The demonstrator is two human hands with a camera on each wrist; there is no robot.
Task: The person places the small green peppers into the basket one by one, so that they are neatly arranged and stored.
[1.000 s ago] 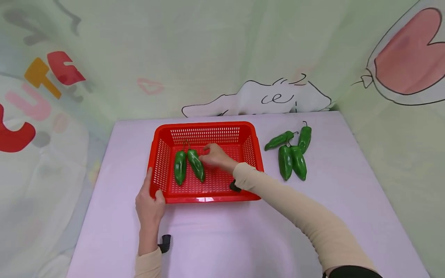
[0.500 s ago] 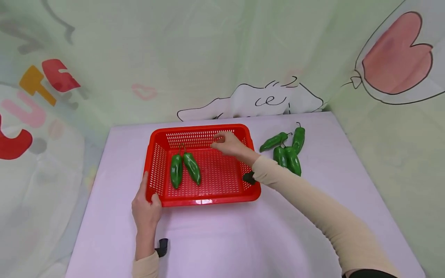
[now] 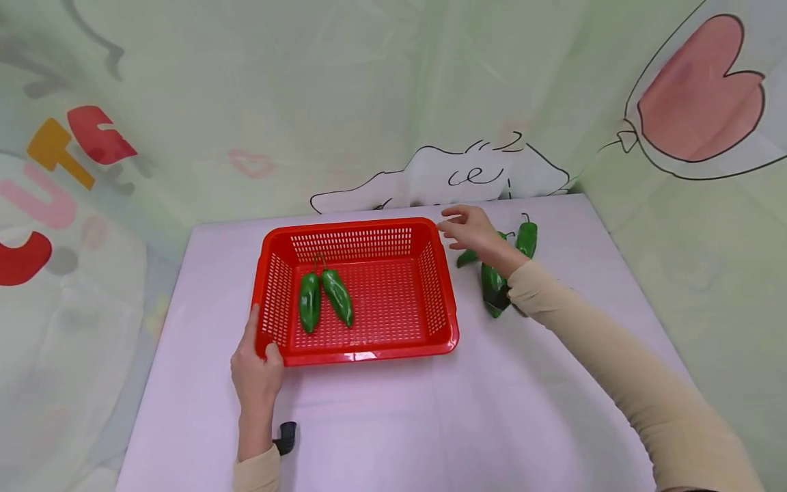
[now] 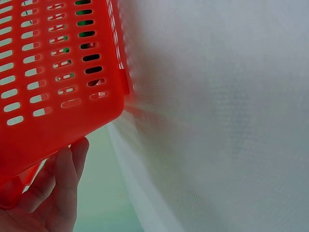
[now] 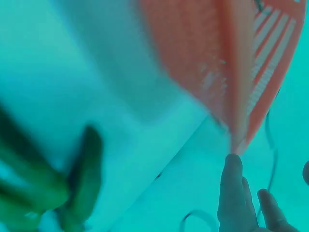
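A red slotted plastic basket point(image 3: 381, 354) stands on the table. Inside its left half lie two green peppers, the left one point(image 3: 310, 303) nearly straight and the right one point(image 3: 337, 298) slanted. My left hand point(image 3: 257, 372) grips the basket's front left corner by the rim; the left wrist view shows its fingers point(image 4: 66, 179) against the basket's outer side. Past the back right corner hovers my right hand point(image 3: 472, 231), fingers loosely spread and holding nothing. Beneath and beside it are loose green peppers point(image 3: 527, 237), partly hidden by my hand and wrist.
The purple-white table point(image 3: 381, 424) ends at a pale green curtain point(image 3: 344, 89) with printed drawings, which rises behind it and on both sides. Dark peppers point(image 5: 87, 179) show blurred at the lower left of the right wrist view.
My right hand has left the pepper inside the basket and moved right, over the rim, toward the loose peppers. My left hand keeps its grip on the corner.
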